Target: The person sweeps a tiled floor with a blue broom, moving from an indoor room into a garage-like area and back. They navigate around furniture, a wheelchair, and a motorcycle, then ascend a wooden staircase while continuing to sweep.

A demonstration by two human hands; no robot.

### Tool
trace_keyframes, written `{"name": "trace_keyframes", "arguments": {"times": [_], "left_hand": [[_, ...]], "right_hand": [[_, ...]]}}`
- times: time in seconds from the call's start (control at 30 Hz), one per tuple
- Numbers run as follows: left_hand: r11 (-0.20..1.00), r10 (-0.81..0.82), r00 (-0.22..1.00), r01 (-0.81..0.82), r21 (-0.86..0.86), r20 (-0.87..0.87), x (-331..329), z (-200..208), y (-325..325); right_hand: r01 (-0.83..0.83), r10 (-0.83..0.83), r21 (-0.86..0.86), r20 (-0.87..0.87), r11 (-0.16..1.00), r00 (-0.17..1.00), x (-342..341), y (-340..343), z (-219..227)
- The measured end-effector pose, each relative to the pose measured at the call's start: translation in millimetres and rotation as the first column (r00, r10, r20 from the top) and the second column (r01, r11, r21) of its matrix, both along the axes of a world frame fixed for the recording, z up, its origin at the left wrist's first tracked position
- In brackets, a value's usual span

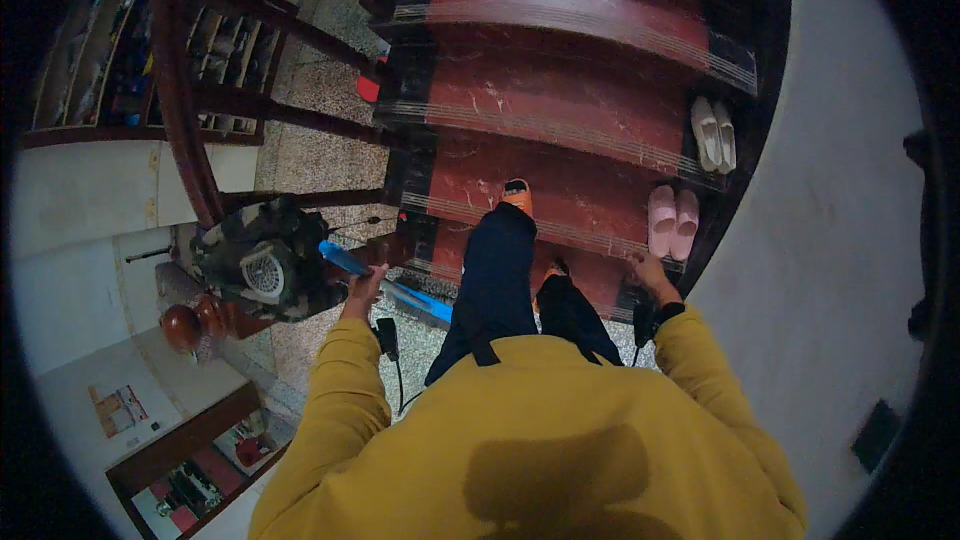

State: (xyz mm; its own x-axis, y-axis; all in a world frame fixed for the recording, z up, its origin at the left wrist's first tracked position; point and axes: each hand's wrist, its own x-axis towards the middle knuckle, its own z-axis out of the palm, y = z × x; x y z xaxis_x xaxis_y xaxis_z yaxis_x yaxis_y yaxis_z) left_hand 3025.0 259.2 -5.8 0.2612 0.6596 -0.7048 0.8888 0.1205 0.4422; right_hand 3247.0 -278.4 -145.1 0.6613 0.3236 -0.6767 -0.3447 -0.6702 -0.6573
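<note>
My left hand (362, 292) is closed round a long blue flat-sided tool (425, 302), which slants across beside my left leg; its exact kind cannot be told. Its upper end reaches a camouflage-patterned bag or garment (265, 260) with a pale round mesh patch, hung over the stair post. Low on my right, my right hand (652, 275) hangs with loosely bent fingers and nothing visible in it. Just beyond it, a pair of pink shoes (672, 222) sits on a step. My left foot, in an orange shoe (517, 196), is on a red stair; the other foot is lower down.
Red stairs (560, 90) with black edges rise ahead. White shoes (713, 135) stand on a higher step at the right, by the pale wall (830, 210). Dark wooden railings (290, 115) line the left. Shelves (225, 55) and a red object (368, 88) lie beyond them.
</note>
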Motion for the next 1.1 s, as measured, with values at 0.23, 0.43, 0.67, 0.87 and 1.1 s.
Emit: {"name": "trace_keyframes", "arguments": {"times": [0.23,0.43,0.67,0.87,1.1], "left_hand": [[0.977,0.178,0.971,-0.155,-0.145,0.163,89,-21,45],[0.906,0.342,0.933,-0.296,-0.302,0.113,123,-17,77],[0.938,0.220,0.975,-0.201,-0.282,0.039,178,61,70],[0.900,-0.171,0.979,0.111,-0.423,-0.108,245,92,76],[0.812,-0.451,0.869,0.305,-0.497,-0.203,306,132,99]], "right_hand": [[-0.021,-0.011,-0.073,-0.414,0.997,0.910,7,-36,-12],[0.552,-0.626,-0.295,-0.379,0.780,0.681,38,-49,141],[0.735,-0.861,-0.451,-0.221,0.507,0.459,13,-99,242],[-0.232,0.173,-0.468,-0.166,0.853,0.971,31,-91,229],[-0.385,0.412,-0.479,-0.052,0.789,0.909,214,-30,229]]}}
